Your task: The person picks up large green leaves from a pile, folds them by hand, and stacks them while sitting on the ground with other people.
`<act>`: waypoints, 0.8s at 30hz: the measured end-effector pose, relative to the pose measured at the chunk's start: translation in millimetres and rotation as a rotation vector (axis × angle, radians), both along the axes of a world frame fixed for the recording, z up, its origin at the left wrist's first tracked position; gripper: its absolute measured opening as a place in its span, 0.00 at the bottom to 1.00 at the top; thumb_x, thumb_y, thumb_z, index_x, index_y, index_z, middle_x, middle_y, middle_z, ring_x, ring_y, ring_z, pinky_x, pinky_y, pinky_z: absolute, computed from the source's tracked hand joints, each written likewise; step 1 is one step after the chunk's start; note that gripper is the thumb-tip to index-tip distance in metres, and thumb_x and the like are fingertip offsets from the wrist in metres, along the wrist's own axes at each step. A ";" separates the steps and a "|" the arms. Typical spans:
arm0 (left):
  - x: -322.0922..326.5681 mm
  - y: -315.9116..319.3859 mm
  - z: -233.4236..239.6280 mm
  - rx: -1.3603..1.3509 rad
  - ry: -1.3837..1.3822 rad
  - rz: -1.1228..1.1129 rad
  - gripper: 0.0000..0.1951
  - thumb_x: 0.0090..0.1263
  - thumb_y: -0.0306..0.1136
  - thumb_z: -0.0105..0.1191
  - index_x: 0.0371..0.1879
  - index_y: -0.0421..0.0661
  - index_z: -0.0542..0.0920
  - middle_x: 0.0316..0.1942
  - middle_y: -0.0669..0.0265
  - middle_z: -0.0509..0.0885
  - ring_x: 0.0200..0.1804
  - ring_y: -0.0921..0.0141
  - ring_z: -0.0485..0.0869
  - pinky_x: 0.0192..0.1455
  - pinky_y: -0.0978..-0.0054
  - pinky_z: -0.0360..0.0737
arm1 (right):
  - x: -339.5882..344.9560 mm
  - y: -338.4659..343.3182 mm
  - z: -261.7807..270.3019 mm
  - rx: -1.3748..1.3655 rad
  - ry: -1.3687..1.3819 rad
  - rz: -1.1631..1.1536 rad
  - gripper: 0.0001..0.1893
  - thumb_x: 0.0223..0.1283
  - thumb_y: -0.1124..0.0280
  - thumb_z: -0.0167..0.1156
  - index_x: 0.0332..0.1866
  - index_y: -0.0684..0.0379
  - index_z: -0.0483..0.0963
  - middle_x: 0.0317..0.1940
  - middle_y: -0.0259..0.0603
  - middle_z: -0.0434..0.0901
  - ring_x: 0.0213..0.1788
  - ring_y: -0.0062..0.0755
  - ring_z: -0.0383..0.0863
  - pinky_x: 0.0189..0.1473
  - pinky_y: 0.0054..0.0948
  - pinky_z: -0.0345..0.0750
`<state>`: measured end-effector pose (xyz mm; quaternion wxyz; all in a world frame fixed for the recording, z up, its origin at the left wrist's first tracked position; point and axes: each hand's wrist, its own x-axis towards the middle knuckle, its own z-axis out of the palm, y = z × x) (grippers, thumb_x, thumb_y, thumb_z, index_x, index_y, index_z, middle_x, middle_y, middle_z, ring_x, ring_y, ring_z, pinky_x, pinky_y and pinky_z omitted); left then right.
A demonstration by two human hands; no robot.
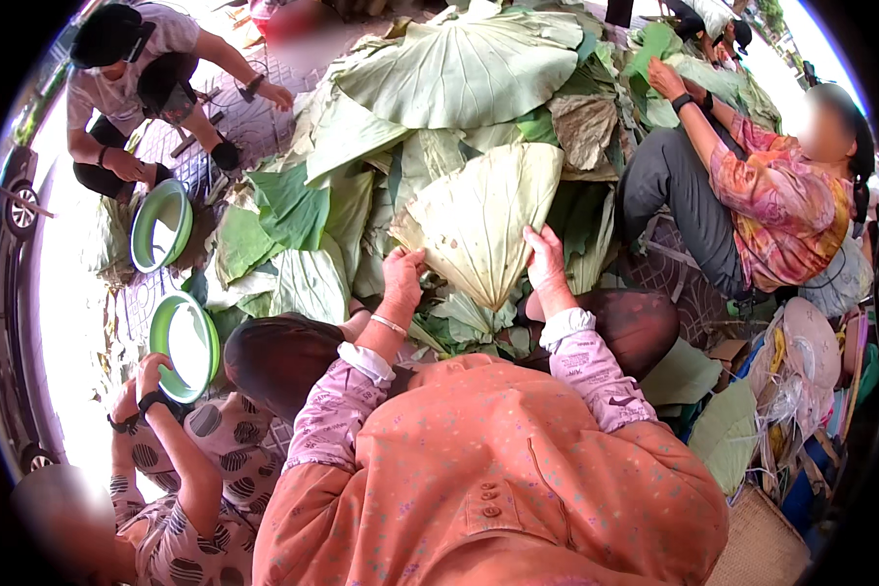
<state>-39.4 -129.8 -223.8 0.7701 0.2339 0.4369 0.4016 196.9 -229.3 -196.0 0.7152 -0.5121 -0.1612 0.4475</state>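
A pale, folded lotus leaf [483,212] spreads like a fan in front of me, its narrow tip pointing towards my body. My left hand [403,278] pinches its left edge between thumb and fingers. On the opposite edge, my right hand [546,262] grips the leaf the same way. Behind it, a broad, grey-green lotus leaf [469,69] tops a heap of leaves. A brown, crumpled leaf [584,128] lies at the heap's right. Greener leaves [293,205] lie to the left, and some leaf pieces [472,322] lie below the folded tip, between my knees.
Two green basins [204,322] stand at the left. One person [139,80] crouches at the upper left, another [190,469] sits close on my left. At the right, a seated person [784,190] handles a green leaf [655,47]. Bags and a straw hat [809,340] pile up nearby.
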 end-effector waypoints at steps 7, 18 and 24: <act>14.4 -12.9 -3.7 -0.144 0.003 -0.044 0.07 0.57 0.21 0.56 0.26 0.48 0.73 0.25 0.70 0.77 0.28 0.71 0.75 0.31 0.74 0.73 | -7.4 18.6 57.1 0.041 -0.526 0.069 0.12 0.58 0.75 0.53 0.47 0.65 0.73 0.39 0.32 0.78 0.40 0.19 0.73 0.46 0.21 0.69; -12.3 3.3 14.5 -0.038 0.031 0.045 0.09 0.56 0.21 0.57 0.31 0.42 0.71 0.22 0.70 0.73 0.23 0.74 0.73 0.29 0.76 0.74 | -10.5 54.8 169.6 0.259 -1.116 0.092 0.07 0.61 0.70 0.56 0.35 0.64 0.70 0.21 0.41 0.72 0.23 0.34 0.67 0.29 0.30 0.68; 7.5 0.1 197.8 1.517 0.886 0.154 0.19 0.54 0.29 0.61 0.46 0.46 0.74 0.43 0.63 0.77 0.47 0.65 0.75 0.53 0.67 0.70 | 18.4 57.2 193.2 0.052 -1.765 0.375 0.04 0.53 0.73 0.56 0.32 0.60 0.69 0.29 0.43 0.76 0.36 0.46 0.76 0.36 0.40 0.73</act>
